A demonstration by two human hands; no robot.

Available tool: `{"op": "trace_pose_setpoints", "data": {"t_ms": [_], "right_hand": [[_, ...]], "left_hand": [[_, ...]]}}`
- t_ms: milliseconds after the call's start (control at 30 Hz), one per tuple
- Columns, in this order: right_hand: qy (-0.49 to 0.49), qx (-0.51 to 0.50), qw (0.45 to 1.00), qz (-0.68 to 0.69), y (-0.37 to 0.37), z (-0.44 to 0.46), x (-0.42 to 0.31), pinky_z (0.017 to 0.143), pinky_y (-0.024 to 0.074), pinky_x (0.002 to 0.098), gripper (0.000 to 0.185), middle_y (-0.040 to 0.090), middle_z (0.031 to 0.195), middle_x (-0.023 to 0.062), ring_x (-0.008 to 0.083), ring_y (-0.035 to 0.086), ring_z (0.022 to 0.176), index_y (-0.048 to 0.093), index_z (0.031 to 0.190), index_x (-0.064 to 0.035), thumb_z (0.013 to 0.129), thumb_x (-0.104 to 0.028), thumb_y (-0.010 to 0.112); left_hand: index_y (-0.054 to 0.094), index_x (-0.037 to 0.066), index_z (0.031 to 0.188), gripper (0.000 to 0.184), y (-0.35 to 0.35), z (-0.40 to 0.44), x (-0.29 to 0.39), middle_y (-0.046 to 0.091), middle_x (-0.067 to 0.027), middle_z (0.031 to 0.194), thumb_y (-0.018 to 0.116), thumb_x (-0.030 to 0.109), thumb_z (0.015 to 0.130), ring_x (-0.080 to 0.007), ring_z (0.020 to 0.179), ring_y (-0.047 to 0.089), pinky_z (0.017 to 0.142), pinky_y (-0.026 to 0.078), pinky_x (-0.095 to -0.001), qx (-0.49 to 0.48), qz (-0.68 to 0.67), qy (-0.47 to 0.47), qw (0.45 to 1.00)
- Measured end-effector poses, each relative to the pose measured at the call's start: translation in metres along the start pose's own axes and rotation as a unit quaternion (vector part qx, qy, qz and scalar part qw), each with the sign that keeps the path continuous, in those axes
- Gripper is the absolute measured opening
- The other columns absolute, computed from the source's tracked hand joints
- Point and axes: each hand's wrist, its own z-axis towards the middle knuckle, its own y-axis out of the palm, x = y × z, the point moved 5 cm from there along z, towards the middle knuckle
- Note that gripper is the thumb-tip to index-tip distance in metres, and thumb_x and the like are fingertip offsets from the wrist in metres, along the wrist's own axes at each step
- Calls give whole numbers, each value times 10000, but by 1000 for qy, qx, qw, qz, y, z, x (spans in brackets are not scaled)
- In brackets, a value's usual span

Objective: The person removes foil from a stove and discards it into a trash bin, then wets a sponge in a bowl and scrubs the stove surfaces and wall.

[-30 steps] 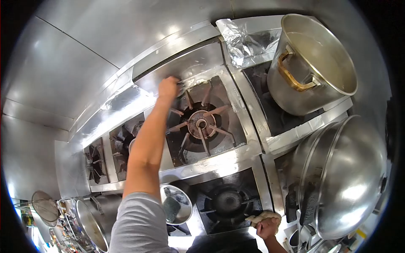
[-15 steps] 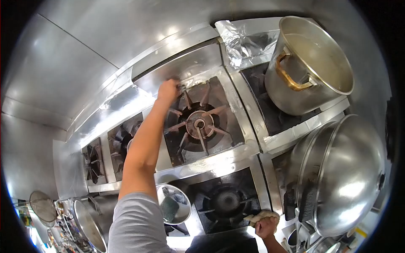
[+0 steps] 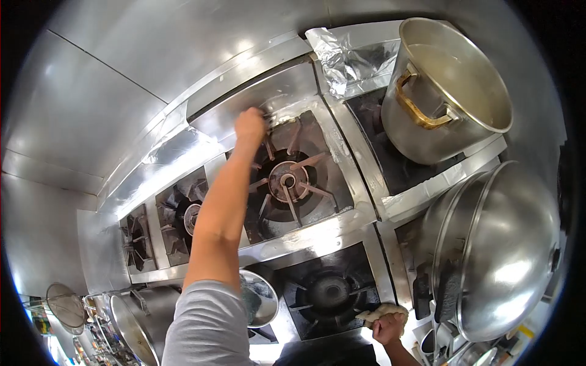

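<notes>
My left hand (image 3: 250, 125) reaches to the back edge of the middle burner, against the steel back panel (image 3: 259, 91). Its fingers are curled around something dark and small, blurred and mostly hidden. Close by lies the rusty burner grate (image 3: 289, 180), with whitish wet residue along its rear rim. At the front right, my right hand (image 3: 386, 329) is closed on a beige cloth (image 3: 384, 313), which rests at the corner of the front burner (image 3: 329, 291). Partly behind my left arm stands a metal pot (image 3: 267, 305) with a dark green scouring pad (image 3: 249, 303) in it.
A tall stockpot (image 3: 421, 137) of cloudy liquid stands at the back right, beside crumpled foil (image 3: 336, 61). Large domed metal pans (image 3: 506, 256) with dark handles lean at the right. Another pot (image 3: 131, 326) and a strainer (image 3: 66, 305) are at the left.
My left hand has moved a little to the right along the back edge of the burner. My right hand stays on the cloth. The view has shifted slightly.
</notes>
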Motion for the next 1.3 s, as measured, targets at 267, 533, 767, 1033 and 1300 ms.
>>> {"op": "trace_pose_setpoints", "data": {"t_ms": [267, 533, 767, 1033, 1300], "right_hand": [[-5, 23, 1000, -4, -9, 8, -2, 702, 384, 480, 179, 574, 717, 91, 316, 527, 720, 557, 675, -122, 726, -237, 683], [-14, 0, 1000, 17, -7, 7, 2, 706, 389, 496, 164, 554, 729, 147, 358, 517, 739, 542, 686, -98, 727, -181, 678], [-15, -7, 1000, -2, -6, 3, 2, 694, 400, 475, 142, 580, 715, 92, 326, 536, 712, 584, 710, -124, 697, -198, 705], [-10, 5, 1000, -24, -15, 14, -7, 702, 402, 482, 169, 572, 698, 96, 322, 530, 692, 564, 684, -126, 732, -233, 686], [-17, 12, 999, -26, -12, 12, -3, 699, 393, 484, 155, 562, 722, 82, 311, 535, 727, 573, 699, -130, 726, -239, 680]], "left_hand": [[785, 168, 1074, 280, -11, -4, -8, 732, -191, 1082, 649, 135, 831, -370, 1049, 695, 927, 559, -460, -50, 40, 33, 997], [776, 170, 1105, 282, -13, 1, -35, 736, -181, 1086, 694, 169, 835, -349, 1071, 692, 957, 547, -444, -62, 43, -17, 997], [794, 175, 1047, 308, 1, 6, 52, 727, -178, 1081, 779, 167, 740, -377, 1018, 691, 925, 555, -463, -42, 27, 123, 991], [802, 160, 967, 221, -2, 16, 53, 738, -165, 1055, 756, 159, 750, -374, 1009, 702, 924, 565, -458, -46, -2, 143, 989], [785, 138, 1058, 294, -16, 5, 24, 733, -186, 1070, 701, 117, 777, -375, 1025, 699, 936, 558, -467, -59, 33, 158, 985]]}}
